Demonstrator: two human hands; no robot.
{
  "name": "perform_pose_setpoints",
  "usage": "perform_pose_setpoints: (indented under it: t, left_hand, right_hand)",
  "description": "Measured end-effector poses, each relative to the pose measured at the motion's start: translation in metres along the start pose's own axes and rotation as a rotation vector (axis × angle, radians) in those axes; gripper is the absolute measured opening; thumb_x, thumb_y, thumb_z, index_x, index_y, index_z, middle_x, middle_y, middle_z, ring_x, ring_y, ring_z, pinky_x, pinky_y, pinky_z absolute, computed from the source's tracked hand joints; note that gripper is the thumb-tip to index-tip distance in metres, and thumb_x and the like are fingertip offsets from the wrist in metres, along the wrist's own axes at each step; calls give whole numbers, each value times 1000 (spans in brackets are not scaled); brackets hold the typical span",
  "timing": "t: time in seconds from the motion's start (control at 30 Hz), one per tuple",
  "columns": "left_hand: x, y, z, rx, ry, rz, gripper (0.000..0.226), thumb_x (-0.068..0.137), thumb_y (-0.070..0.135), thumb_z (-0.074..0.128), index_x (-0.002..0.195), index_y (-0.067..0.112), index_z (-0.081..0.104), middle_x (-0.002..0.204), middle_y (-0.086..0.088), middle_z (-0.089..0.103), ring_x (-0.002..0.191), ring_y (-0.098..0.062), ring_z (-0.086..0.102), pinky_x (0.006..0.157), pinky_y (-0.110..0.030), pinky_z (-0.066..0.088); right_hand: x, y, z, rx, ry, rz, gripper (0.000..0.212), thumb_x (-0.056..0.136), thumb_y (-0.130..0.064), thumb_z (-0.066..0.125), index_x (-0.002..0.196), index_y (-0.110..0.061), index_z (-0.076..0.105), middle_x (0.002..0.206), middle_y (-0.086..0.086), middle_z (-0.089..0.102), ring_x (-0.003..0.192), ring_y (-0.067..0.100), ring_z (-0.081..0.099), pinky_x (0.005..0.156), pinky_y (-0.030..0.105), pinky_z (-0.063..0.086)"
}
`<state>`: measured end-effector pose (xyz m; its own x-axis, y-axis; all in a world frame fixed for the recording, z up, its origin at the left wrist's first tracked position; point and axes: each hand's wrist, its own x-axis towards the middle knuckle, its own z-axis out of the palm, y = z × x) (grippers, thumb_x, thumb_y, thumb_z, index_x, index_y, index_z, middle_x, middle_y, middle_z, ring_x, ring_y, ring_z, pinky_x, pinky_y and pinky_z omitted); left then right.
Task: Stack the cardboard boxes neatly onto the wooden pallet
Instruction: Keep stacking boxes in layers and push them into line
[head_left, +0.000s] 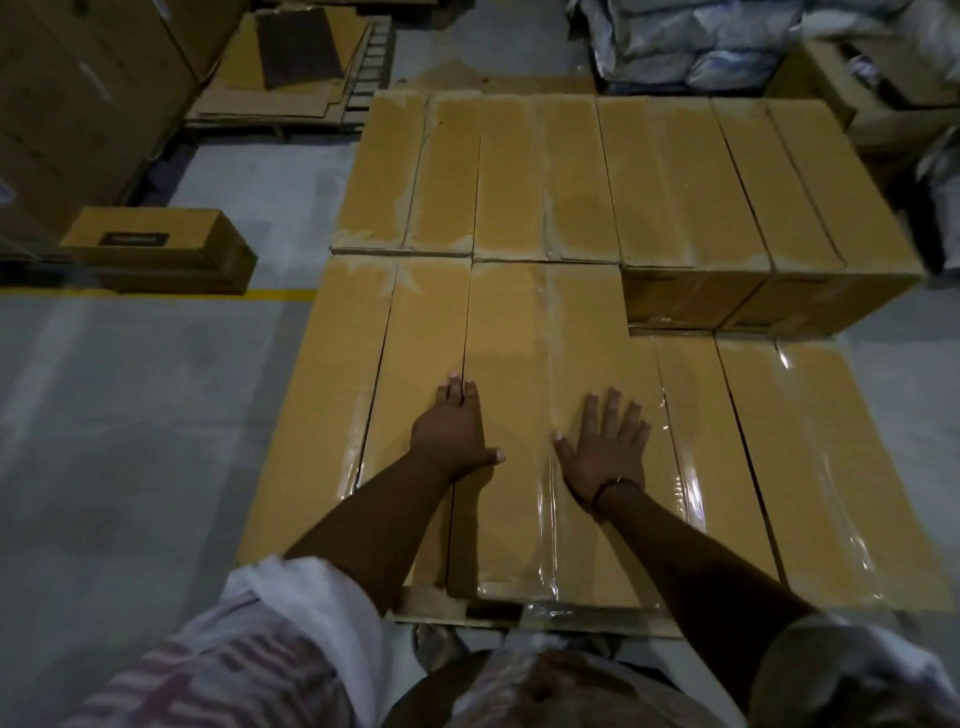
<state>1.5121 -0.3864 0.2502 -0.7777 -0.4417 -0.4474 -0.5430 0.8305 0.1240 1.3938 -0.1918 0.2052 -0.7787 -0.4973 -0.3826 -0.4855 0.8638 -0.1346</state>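
Long brown cardboard boxes sealed with clear tape lie side by side in two rows, covering the pallet, which is hidden beneath them. The near middle box (524, 364) sits on top, level with the back row (519, 176). My left hand (452, 431) lies flat on its left edge, fingers straight, over the seam with the neighbouring box (410, 332). My right hand (605, 449) rests flat on the same box with fingers spread. To the right, lower boxes (810, 447) lie one layer down.
A single small box (161, 249) lies on the grey floor at the left by a yellow floor line (280, 295). Flattened cardboard sheets (291, 67) lie at the back left, large cartons (78, 93) at far left, wrapped bundles (701, 36) at back right.
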Motion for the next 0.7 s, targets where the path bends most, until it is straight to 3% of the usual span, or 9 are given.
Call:
perform_pose_setpoints:
  t: [0.1, 0.27, 0.57, 0.7]
  left_hand:
    - [-3, -4, 3, 16, 19, 28, 125, 84, 74, 64, 163, 10, -9, 170, -12, -15, 158, -28, -5, 117, -47, 37]
    - [-7, -10, 8, 58, -5, 74, 120, 88, 75, 56, 162, 10, -12, 169, -13, -19, 158, -30, -7, 116, -48, 37]
    - [-41, -4, 18, 220, -85, 132, 123, 87, 70, 62, 162, 7, -12, 169, -15, -19, 158, -34, -5, 116, -49, 36]
    - [-54, -7, 24, 199, -75, 154, 121, 88, 69, 62, 162, 7, -11, 169, -15, -18, 158, -33, -6, 117, -48, 34]
  right_hand:
    - [-40, -6, 27, -86, 14, -179, 83, 98, -73, 6, 155, -21, -26, 160, 13, -36, 148, 34, -34, 121, 54, -17]
    - [-92, -7, 61, -154, 75, -382, 82, 100, -71, 8, 162, -19, -4, 168, 10, -15, 155, 28, -18, 124, 53, -4]
    - [-102, -16, 61, -162, 48, -323, 84, 98, -71, 0, 160, -16, -11, 166, 5, -21, 152, 26, -25, 123, 50, -12]
    - [-104, -20, 58, -171, 55, -311, 83, 101, -68, 9, 159, -15, -15, 166, 4, -24, 151, 25, -27, 123, 49, -12]
